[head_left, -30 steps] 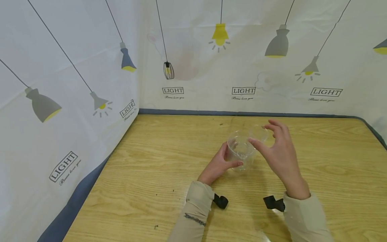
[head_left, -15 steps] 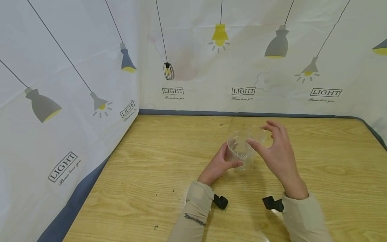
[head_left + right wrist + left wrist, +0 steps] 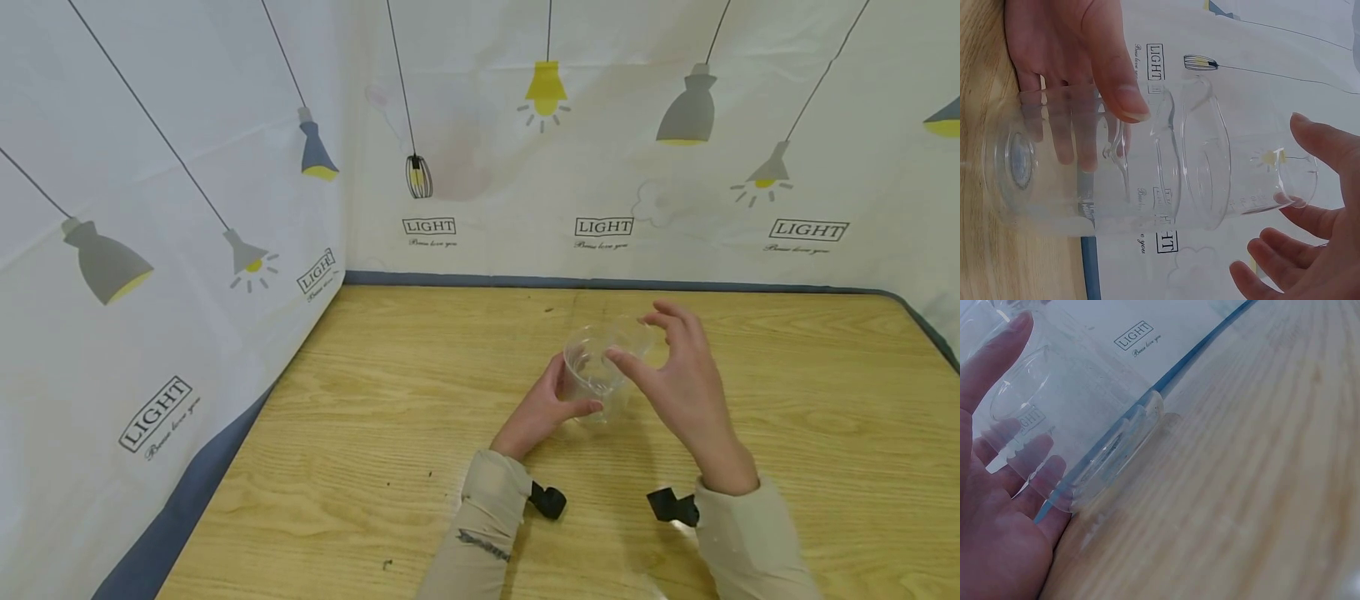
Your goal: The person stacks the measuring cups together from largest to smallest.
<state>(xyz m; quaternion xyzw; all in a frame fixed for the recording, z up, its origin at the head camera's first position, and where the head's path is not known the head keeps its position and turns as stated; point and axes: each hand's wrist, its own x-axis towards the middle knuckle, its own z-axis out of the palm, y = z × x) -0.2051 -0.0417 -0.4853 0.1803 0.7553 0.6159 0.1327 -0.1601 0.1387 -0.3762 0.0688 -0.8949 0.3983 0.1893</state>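
Note:
A large clear beaker (image 3: 613,402) stands upright on the table, and my left hand (image 3: 536,408) grips it around the side, thumb at the front. Inside it the right wrist view shows another lipped edge, perhaps a nested beaker; the transparent walls make this hard to tell. My right hand (image 3: 688,392) pinches a smaller clear beaker (image 3: 1250,181) by its narrow end, between thumb and fingers. Its wider rim faces the large beaker's mouth, close above it. Whether the rims touch cannot be told.
The wooden table (image 3: 360,400) carries a few small dark marks. Behind it and to the left hangs a white cloth (image 3: 495,167) printed with lamps. Black wrist mounts (image 3: 551,502) stick out inward from both sleeves.
My right hand has shifted slightly left with the smaller beaker, bringing it further over the large beaker. The left hand and its beaker have stayed in place.

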